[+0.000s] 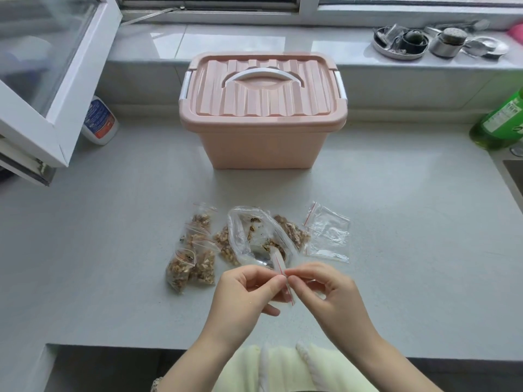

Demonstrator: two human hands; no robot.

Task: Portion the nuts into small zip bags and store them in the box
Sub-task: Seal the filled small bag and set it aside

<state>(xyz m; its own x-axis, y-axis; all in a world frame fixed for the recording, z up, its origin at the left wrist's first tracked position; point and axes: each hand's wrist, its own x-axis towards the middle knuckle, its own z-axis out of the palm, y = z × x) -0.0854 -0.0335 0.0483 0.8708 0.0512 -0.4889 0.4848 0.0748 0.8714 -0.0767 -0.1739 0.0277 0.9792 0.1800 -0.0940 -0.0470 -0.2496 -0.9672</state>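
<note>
Both hands, left (249,290) and right (325,292), pinch an empty zip bag (287,287) beside several filled bags (195,250); pink box (261,108) unopened.

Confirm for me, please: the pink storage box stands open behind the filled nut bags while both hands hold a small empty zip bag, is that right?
Not quite: the head view shows the pink storage box closed, its lid on. It does stand behind the filled nut bags, and the left hand and right hand hold a small empty zip bag.

no readable text, print on white bottle (99,120) label and green bottle (501,120) label too blurred
</note>
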